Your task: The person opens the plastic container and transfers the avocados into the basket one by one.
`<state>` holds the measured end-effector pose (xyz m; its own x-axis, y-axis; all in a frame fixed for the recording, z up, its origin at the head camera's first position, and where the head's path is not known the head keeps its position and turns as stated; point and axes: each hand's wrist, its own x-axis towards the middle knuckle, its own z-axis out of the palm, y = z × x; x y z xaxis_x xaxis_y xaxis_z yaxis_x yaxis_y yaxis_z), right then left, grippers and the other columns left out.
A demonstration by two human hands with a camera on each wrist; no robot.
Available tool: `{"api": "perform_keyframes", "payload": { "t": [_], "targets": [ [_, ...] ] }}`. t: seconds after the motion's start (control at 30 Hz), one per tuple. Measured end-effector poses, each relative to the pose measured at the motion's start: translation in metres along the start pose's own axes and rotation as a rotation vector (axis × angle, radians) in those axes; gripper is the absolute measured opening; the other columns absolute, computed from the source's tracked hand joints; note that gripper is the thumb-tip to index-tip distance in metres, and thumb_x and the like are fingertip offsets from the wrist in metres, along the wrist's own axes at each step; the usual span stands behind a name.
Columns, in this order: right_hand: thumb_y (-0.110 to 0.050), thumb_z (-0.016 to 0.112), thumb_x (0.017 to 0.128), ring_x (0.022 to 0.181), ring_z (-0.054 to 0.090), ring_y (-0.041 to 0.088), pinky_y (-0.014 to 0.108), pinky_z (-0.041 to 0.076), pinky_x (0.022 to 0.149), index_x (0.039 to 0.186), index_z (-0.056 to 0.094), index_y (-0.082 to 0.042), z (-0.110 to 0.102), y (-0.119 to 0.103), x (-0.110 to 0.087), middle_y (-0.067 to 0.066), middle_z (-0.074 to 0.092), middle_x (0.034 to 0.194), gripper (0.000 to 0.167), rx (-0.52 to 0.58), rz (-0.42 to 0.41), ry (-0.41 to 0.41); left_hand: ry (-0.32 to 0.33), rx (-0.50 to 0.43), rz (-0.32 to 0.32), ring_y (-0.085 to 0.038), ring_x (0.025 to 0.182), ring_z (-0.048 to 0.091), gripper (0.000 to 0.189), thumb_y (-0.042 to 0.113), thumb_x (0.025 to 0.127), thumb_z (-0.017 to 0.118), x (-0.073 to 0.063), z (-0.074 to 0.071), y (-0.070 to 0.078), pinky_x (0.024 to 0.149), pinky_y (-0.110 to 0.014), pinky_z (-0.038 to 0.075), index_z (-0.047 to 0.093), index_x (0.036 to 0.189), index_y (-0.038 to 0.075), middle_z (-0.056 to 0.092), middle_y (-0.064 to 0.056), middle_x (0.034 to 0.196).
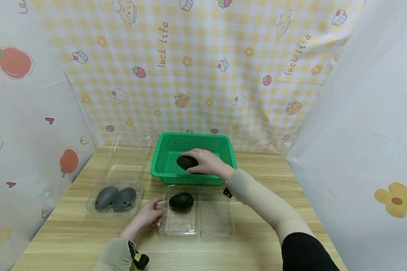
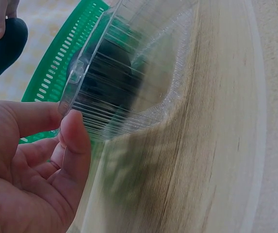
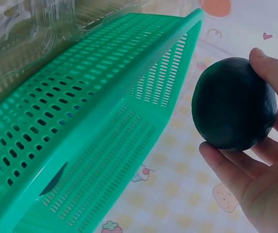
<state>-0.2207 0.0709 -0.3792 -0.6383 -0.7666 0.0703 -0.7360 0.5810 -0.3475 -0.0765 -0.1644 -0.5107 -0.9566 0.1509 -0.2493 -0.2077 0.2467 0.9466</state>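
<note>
My right hand (image 1: 207, 162) grips a dark avocado (image 1: 186, 162) above the green basket (image 1: 194, 175). In the right wrist view, fingers and thumb curl round that avocado (image 3: 234, 103), clear of the basket's rim. My left hand (image 1: 149, 213) pinches the left rim of an opened clear plastic clamshell container (image 1: 181, 227); the left wrist view shows thumb and finger on that rim (image 2: 72, 90). One avocado (image 1: 181, 201) lies on its side in the back of the container's left half. Part of another dark object (image 3: 54, 179) shows inside the basket, mostly hidden by its wall.
To the left stands a second clear clamshell (image 1: 140, 188), lid raised, with two dark avocados (image 1: 106, 197) under its clear plastic. The open container's lid (image 1: 217, 218) lies flat toward the right. Patterned cloth (image 1: 203, 86) hangs behind the wooden table (image 1: 257, 233).
</note>
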Motion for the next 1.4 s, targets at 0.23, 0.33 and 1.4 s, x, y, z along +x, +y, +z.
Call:
{"api": "perform_keyframes", "payload": {
  "t": [0.23,0.33,1.4],
  "targets": [
    [-0.036,0.071,0.088,0.121,0.051,0.022,0.039,0.048,0.089,0.144,0.048,-0.018,0.004,0.004,0.008,0.006,0.051,0.139,0.063,0.006,0.021,0.003,-0.005,-0.021,-0.001,-0.014,0.054,0.050,0.055,0.000,0.093,0.060,0.001,-0.001,-0.002,0.046,-0.028,0.048,0.034,0.140,-0.013,0.053,-0.008,0.076],
    [-0.037,0.071,0.088,0.122,0.050,0.023,0.039,0.047,0.090,0.144,0.047,-0.019,0.006,0.006,0.012,0.006,0.050,0.139,0.064,0.007,0.032,0.002,0.001,-0.023,-0.005,-0.014,0.055,0.050,0.055,0.000,0.093,0.059,0.001,0.000,-0.003,0.046,-0.027,0.047,0.035,0.140,-0.013,0.053,-0.008,0.076],
    [-0.036,0.070,0.090,0.122,0.050,0.024,0.039,0.047,0.091,0.145,0.045,-0.018,0.029,0.027,0.041,0.008,0.049,0.141,0.063,0.010,0.101,-0.042,0.012,-0.013,0.010,-0.014,0.054,0.049,0.053,-0.001,0.091,0.061,0.000,0.000,-0.003,0.046,-0.027,0.046,0.038,0.138,-0.013,0.052,-0.005,0.073]
  ]
}}
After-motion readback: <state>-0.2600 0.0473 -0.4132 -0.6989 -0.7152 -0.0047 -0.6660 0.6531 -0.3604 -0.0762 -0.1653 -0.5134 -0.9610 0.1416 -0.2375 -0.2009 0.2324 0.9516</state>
